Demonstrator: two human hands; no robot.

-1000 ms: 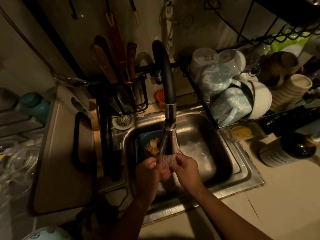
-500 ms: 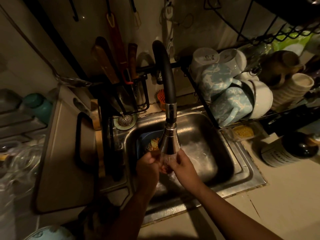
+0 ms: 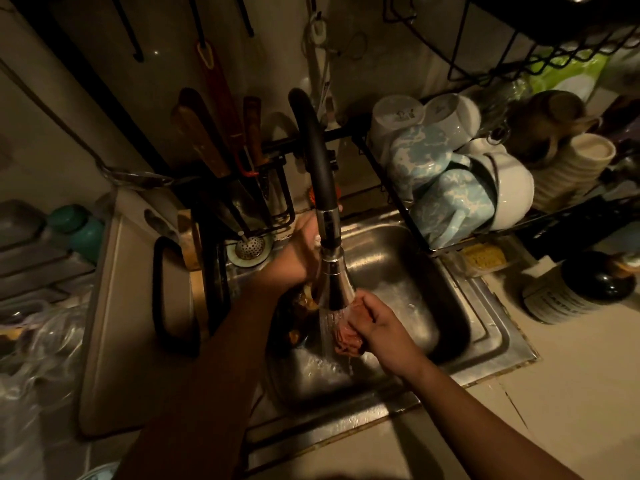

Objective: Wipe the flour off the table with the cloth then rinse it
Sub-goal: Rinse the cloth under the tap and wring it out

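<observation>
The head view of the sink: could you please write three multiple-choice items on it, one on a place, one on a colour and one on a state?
1. Where is the cloth?
A. on the dish rack
B. under the faucet, over the sink
C. flat on the counter

2. What colour is the cloth?
A. pinkish
B. green
C. blue

3. What state is the faucet in?
A. turned off
B. running
C. wrapped in a bag

Answers:
1. B, since the right hand holds it bunched below the spray head.
2. A, since its wet folds look pinkish.
3. B, since a stream of water falls onto the cloth.
</observation>
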